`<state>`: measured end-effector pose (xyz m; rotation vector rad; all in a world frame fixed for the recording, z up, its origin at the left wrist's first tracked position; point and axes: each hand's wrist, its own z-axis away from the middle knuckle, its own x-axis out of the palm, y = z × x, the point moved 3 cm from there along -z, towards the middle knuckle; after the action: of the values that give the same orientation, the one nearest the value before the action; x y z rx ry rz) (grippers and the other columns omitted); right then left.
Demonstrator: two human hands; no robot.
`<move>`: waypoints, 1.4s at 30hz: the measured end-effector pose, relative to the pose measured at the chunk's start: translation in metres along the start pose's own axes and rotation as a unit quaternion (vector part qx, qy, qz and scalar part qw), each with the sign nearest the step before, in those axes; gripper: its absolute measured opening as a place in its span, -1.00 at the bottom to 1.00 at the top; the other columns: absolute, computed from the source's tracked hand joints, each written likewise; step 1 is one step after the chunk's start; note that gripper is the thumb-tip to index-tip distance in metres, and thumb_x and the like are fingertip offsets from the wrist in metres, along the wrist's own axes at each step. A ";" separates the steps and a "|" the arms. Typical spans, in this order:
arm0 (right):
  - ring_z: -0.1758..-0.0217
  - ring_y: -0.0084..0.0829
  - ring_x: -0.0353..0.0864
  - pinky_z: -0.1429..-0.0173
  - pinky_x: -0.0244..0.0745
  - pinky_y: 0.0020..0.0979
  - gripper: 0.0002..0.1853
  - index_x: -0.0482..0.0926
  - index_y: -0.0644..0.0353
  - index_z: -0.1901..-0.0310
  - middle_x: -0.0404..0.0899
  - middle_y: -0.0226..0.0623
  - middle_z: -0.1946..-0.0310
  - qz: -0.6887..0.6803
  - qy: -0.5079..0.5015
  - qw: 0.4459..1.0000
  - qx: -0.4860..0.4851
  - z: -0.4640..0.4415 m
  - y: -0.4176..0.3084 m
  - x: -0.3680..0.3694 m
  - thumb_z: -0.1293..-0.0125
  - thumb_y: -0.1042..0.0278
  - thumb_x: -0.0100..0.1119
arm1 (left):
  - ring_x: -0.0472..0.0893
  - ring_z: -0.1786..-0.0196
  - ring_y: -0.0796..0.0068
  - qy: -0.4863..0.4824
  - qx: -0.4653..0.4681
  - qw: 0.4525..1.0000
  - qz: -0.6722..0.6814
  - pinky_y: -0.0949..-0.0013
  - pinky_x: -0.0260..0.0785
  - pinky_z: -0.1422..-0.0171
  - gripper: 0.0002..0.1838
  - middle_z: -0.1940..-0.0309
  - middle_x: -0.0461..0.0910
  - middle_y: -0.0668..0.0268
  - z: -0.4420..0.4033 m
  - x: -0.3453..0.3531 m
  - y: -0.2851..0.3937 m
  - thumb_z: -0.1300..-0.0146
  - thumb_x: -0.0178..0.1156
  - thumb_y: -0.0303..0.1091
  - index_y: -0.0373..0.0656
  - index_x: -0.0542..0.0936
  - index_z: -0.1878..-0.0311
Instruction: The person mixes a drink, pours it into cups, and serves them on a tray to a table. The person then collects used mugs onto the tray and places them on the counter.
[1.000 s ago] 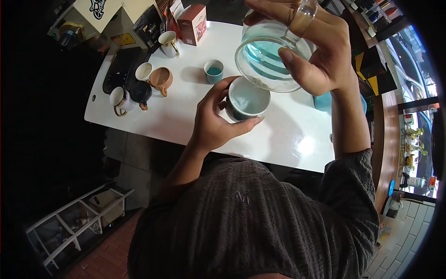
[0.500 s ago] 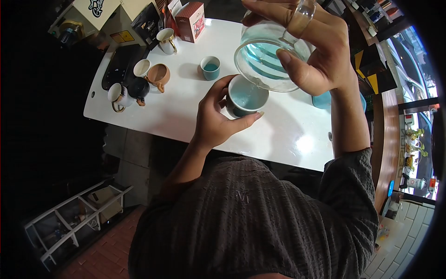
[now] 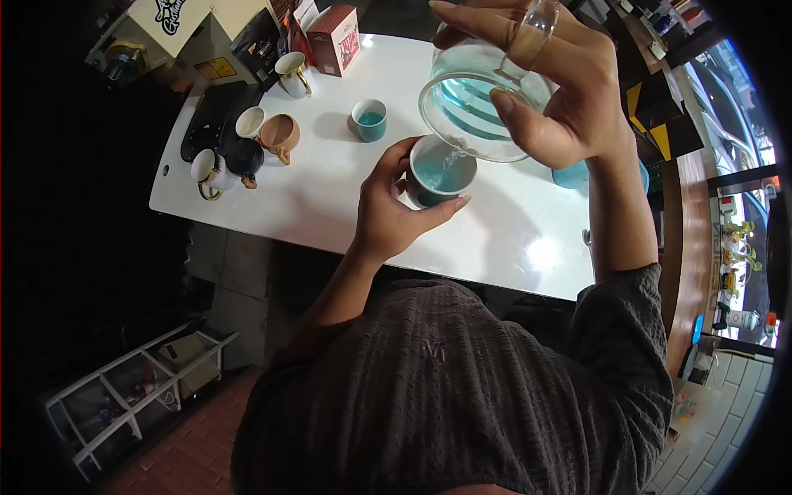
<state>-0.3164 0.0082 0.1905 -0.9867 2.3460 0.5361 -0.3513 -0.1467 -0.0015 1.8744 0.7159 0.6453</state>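
Observation:
My right hand [image 3: 561, 91] grips a clear glass pitcher [image 3: 474, 107] by its handle, tilted over a cup. Blue liquid runs from the pitcher's rim in a thin stream. Below it, my left hand [image 3: 400, 202] is wrapped round the cup [image 3: 445, 173], which has a pale inside and holds some of the blue liquid. To the left on the white table stands a small cup [image 3: 370, 121], also with blue liquid in it. Part of a blue container [image 3: 571, 175] shows behind my right wrist.
Several mugs cluster at the table's left, among them a brown mug [image 3: 280, 134] and a black mug [image 3: 245, 158]. A white mug with a gold handle [image 3: 292, 73] stands near a red and white box [image 3: 333, 41]. A dark tray [image 3: 216, 120] lies at the left edge.
The stream from the pitcher shows more clearly, and the liquid in the held cup looks higher. Both hands stay almost where they were.

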 end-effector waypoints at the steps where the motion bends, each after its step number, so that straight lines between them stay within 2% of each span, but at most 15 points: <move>1: 0.31 -0.14 0.69 0.15 0.54 -0.28 -0.45 0.64 0.56 0.13 0.68 -0.04 0.42 0.002 -0.005 1.000 0.004 0.000 0.000 0.000 0.05 0.20 0.11 | 0.61 -0.02 0.49 0.001 0.003 1.000 -0.005 0.44 0.44 -0.06 -0.22 0.05 0.61 0.23 0.000 0.000 -0.001 0.10 0.56 -0.43 -0.28 0.37 -0.21; 5: 0.32 -0.13 0.69 0.15 0.54 -0.28 -0.44 0.64 0.56 0.13 0.67 -0.04 0.43 0.000 0.008 1.000 0.006 0.002 -0.001 0.001 0.07 0.19 0.13 | 0.61 -0.02 0.49 -0.004 -0.012 1.000 -0.021 0.45 0.44 -0.04 -0.22 0.06 0.61 0.23 0.001 0.000 -0.001 0.10 0.56 -0.43 -0.28 0.38 -0.21; 8: 0.31 -0.13 0.69 0.15 0.53 -0.28 -0.44 0.64 0.55 0.13 0.67 -0.04 0.43 0.015 -0.025 0.999 0.023 0.002 -0.001 0.001 0.07 0.18 0.13 | 0.61 -0.02 0.49 -0.002 -0.011 1.000 -0.007 0.46 0.44 -0.02 -0.22 0.06 0.61 0.23 0.000 0.000 -0.002 0.10 0.56 -0.41 -0.28 0.38 -0.20; 14: 0.30 -0.15 0.69 0.14 0.53 -0.30 -0.44 0.64 0.53 0.13 0.67 -0.07 0.44 -0.006 0.002 1.000 0.015 0.000 -0.004 0.000 0.05 0.15 0.13 | 0.61 -0.02 0.49 -0.004 -0.020 1.000 -0.017 0.45 0.45 -0.03 -0.22 0.08 0.62 0.22 0.000 -0.003 -0.003 0.10 0.57 -0.38 -0.28 0.38 -0.20; 17: 0.30 -0.15 0.69 0.14 0.53 -0.29 -0.43 0.64 0.53 0.11 0.67 -0.07 0.44 0.049 -0.089 0.991 0.088 -0.006 -0.010 0.000 0.03 0.14 0.14 | 0.61 -0.01 0.49 -0.008 -0.028 0.999 -0.024 0.46 0.45 -0.01 -0.22 0.07 0.62 0.21 -0.001 -0.003 -0.003 0.10 0.57 -0.38 -0.28 0.37 -0.20; 18: 0.30 -0.15 0.69 0.13 0.53 -0.29 -0.44 0.64 0.53 0.11 0.67 -0.07 0.44 0.044 -0.044 0.996 0.058 -0.001 -0.005 0.005 0.02 0.14 0.14 | 0.62 0.00 0.49 -0.004 -0.025 0.999 -0.022 0.46 0.45 0.00 -0.22 0.07 0.62 0.21 -0.001 -0.003 -0.002 0.10 0.57 -0.37 -0.28 0.37 -0.19; 21: 0.31 -0.15 0.69 0.13 0.53 -0.28 -0.44 0.64 0.53 0.11 0.67 -0.08 0.44 0.027 0.005 1.000 0.014 0.002 -0.001 0.006 0.02 0.14 0.14 | 0.62 0.01 0.49 -0.001 -0.021 0.999 -0.027 0.46 0.46 0.01 -0.22 0.08 0.62 0.21 -0.001 -0.004 -0.003 0.11 0.57 -0.37 -0.28 0.38 -0.19; 26: 0.31 -0.15 0.69 0.14 0.53 -0.28 -0.44 0.64 0.53 0.11 0.67 -0.08 0.44 0.030 -0.023 0.999 0.007 0.000 -0.004 0.004 0.03 0.15 0.13 | 0.63 0.02 0.49 -0.012 -0.020 0.997 -0.071 0.46 0.46 0.01 -0.22 0.09 0.62 0.21 -0.003 -0.006 -0.001 0.12 0.58 -0.35 -0.28 0.38 -0.17; 29: 0.31 -0.15 0.68 0.15 0.53 -0.27 -0.43 0.64 0.53 0.11 0.66 -0.07 0.44 0.016 0.006 1.000 0.005 -0.003 -0.009 0.002 0.04 0.15 0.13 | 0.63 0.03 0.48 -0.011 -0.030 0.998 -0.055 0.46 0.46 0.03 -0.22 0.09 0.62 0.21 -0.004 -0.005 -0.001 0.13 0.58 -0.34 -0.28 0.39 -0.17; 32: 0.32 -0.16 0.68 0.16 0.54 -0.27 -0.43 0.64 0.53 0.11 0.66 -0.06 0.44 0.061 -0.084 0.991 0.083 -0.005 -0.012 0.000 0.04 0.15 0.12 | 0.63 0.04 0.49 -0.009 -0.021 0.998 -0.059 0.47 0.46 0.03 -0.22 0.09 0.63 0.20 -0.005 -0.005 0.000 0.13 0.59 -0.34 -0.28 0.39 -0.16; 35: 0.32 -0.16 0.68 0.16 0.53 -0.28 -0.43 0.64 0.52 0.11 0.66 -0.06 0.44 0.059 -0.025 0.998 0.018 0.004 -0.005 0.005 0.04 0.15 0.12 | 0.64 0.05 0.49 -0.015 -0.034 0.998 -0.053 0.48 0.46 0.04 -0.22 0.10 0.63 0.20 -0.006 -0.004 0.001 0.14 0.59 -0.33 -0.29 0.40 -0.16; 38: 0.33 -0.16 0.68 0.16 0.53 -0.29 -0.43 0.64 0.52 0.10 0.66 -0.06 0.44 0.034 0.001 0.999 0.014 -0.001 -0.011 -0.001 0.04 0.15 0.12 | 0.64 0.05 0.49 -0.025 -0.036 0.997 -0.069 0.48 0.47 0.04 -0.23 0.11 0.63 0.19 -0.007 -0.004 0.002 0.13 0.59 -0.33 -0.30 0.40 -0.15; 39: 0.33 -0.16 0.68 0.16 0.53 -0.29 -0.43 0.64 0.52 0.10 0.66 -0.07 0.45 0.053 -0.041 0.997 0.050 -0.006 -0.017 -0.004 0.04 0.15 0.12 | 0.64 0.06 0.49 -0.025 -0.041 0.997 -0.067 0.48 0.47 0.04 -0.23 0.11 0.63 0.19 -0.007 -0.004 0.002 0.13 0.59 -0.33 -0.30 0.40 -0.15; 42: 0.34 -0.17 0.68 0.16 0.53 -0.29 -0.43 0.64 0.52 0.10 0.67 -0.07 0.45 0.070 -0.085 0.990 0.085 -0.008 -0.019 -0.005 0.03 0.14 0.11 | 0.64 0.06 0.49 -0.022 -0.043 0.997 -0.055 0.48 0.48 0.03 -0.23 0.10 0.63 0.18 -0.007 -0.003 0.000 0.13 0.59 -0.32 -0.31 0.40 -0.15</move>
<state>-0.3021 -0.0056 0.1973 -0.6767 2.2751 0.4466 -0.3585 -0.1445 0.0011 1.7519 0.7448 0.5556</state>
